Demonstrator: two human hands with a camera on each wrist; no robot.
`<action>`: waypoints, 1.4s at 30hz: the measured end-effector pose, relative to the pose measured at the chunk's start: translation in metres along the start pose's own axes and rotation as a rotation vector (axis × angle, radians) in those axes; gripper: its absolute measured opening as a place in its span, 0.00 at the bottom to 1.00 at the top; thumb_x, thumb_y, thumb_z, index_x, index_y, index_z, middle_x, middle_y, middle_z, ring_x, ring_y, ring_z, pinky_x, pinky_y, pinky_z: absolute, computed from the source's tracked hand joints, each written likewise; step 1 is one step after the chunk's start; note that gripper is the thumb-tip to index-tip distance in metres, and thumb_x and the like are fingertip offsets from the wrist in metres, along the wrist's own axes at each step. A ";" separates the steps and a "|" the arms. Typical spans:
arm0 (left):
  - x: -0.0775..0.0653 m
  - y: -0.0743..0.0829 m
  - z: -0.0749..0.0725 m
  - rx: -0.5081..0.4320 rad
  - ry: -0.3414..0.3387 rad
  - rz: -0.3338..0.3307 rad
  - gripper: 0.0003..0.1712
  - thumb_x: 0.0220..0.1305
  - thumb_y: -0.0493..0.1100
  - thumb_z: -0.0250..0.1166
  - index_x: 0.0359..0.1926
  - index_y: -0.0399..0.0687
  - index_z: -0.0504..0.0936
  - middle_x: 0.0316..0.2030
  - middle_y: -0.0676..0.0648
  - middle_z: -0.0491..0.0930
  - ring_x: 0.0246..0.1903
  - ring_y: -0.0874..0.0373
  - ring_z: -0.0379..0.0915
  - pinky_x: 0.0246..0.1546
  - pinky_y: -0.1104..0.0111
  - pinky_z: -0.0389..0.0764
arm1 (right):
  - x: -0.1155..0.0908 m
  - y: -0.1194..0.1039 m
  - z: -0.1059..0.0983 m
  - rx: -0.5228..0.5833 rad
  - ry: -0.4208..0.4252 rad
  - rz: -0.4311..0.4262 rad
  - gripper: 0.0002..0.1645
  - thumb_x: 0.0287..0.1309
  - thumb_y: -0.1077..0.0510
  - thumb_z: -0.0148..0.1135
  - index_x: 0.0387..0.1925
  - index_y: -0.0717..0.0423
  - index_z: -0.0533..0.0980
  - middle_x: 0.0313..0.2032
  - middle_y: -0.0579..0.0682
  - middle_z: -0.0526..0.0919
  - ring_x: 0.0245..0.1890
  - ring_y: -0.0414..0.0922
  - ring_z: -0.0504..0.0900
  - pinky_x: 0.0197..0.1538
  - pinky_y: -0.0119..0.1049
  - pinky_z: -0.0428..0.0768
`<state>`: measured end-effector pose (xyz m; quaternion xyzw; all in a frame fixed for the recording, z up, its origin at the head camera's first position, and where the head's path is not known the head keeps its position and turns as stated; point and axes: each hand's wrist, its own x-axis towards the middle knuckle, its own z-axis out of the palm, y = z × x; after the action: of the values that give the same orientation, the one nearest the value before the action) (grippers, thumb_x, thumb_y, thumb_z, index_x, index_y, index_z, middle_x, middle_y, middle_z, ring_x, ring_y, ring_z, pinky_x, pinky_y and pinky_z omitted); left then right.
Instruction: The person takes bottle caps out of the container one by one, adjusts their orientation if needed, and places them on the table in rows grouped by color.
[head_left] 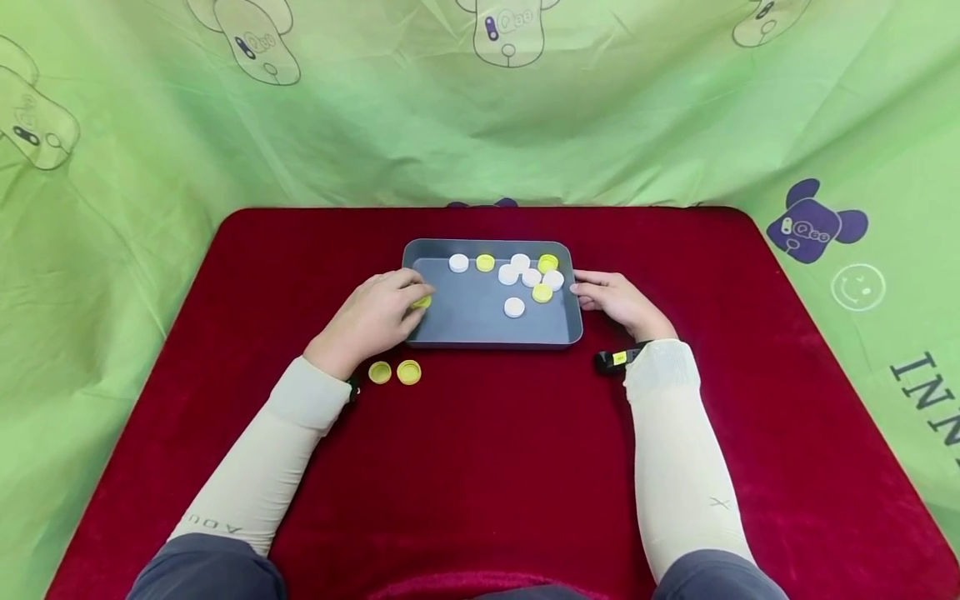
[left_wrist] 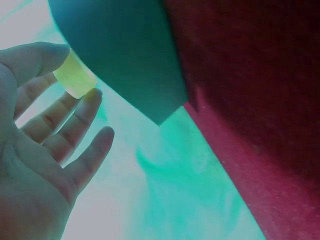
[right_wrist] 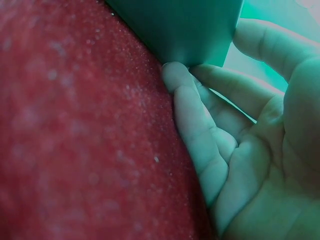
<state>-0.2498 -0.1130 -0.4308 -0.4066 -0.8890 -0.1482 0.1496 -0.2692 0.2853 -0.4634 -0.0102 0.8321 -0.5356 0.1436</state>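
Note:
My left hand (head_left: pixel 378 315) pinches a yellow bottle cap (left_wrist: pixel 76 77) between thumb and fingertips, at the left rim of a grey tray (head_left: pixel 465 312). In the left wrist view the cap shows right beside the tray's wall, the little finger held away from it. My right hand (head_left: pixel 618 302) holds the tray's right side, thumb at the rim and fingers low against the wall in the right wrist view. Several white caps (head_left: pixel 513 307) and yellow caps (head_left: pixel 542 292) lie in the tray, mostly toward its right and back.
Two yellow caps, one nearer the hand (head_left: pixel 380 372) and one to its right (head_left: pixel 408 372), lie on the red tablecloth (head_left: pixel 487 450) before the tray's left corner. A green printed curtain (head_left: pixel 360 142) hangs behind the table. Dark wrist devices (head_left: pixel 611 361) sit at the cuffs.

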 end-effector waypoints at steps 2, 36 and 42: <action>0.001 0.004 -0.002 -0.003 0.014 0.023 0.14 0.60 0.37 0.67 0.48 0.40 0.85 0.44 0.44 0.78 0.39 0.50 0.75 0.42 0.58 0.77 | 0.000 0.000 0.000 -0.002 0.008 0.004 0.32 0.67 0.53 0.58 0.68 0.58 0.66 0.53 0.58 0.80 0.40 0.42 0.83 0.48 0.33 0.78; -0.001 0.039 -0.017 -0.051 -0.136 0.015 0.13 0.58 0.41 0.70 0.45 0.44 0.86 0.39 0.50 0.75 0.30 0.59 0.73 0.32 0.66 0.77 | 0.004 0.001 -0.002 0.011 0.006 0.021 0.32 0.67 0.52 0.59 0.68 0.58 0.66 0.51 0.59 0.81 0.40 0.41 0.83 0.47 0.32 0.79; -0.002 0.041 -0.019 -0.037 -0.151 0.019 0.14 0.58 0.42 0.71 0.45 0.45 0.86 0.38 0.50 0.75 0.29 0.58 0.73 0.32 0.66 0.77 | 0.005 0.003 0.000 0.031 0.012 0.012 0.31 0.67 0.54 0.59 0.68 0.59 0.67 0.49 0.58 0.82 0.39 0.41 0.83 0.46 0.32 0.80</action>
<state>-0.2145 -0.0959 -0.4088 -0.4278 -0.8910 -0.1318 0.0758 -0.2735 0.2857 -0.4669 0.0003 0.8245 -0.5477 0.1420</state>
